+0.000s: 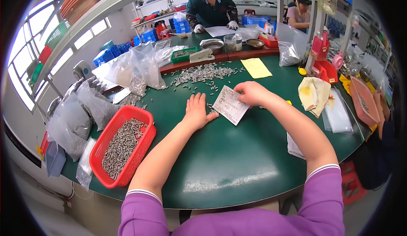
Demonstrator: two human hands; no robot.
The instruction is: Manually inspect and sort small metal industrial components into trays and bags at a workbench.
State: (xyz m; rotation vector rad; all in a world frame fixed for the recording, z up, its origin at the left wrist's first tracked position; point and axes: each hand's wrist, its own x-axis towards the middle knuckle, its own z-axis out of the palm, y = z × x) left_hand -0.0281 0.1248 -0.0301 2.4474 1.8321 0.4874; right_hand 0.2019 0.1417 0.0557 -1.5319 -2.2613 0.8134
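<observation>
At the far left of a green desk (237, 159), clear bags (76, 121) of small metal pins sit beside a red basket (146, 121) that looks roughly half filled with the same pins. A loose heap of pins (203, 74) lies spread across the desk farther back, so much of the sorting appears left to do. The left hand (196, 111) rests flat on the desk, palm down and fingers spread, a few stray pins just beside it. The right hand (253, 93), reaching in with the wrist bent, pinches the top corner of a printed paper slip (229, 105) lying between both hands. A yellow sheet (256, 68) and a crumpled cloth (314, 92) lie to the right; another person works at the far end.
</observation>
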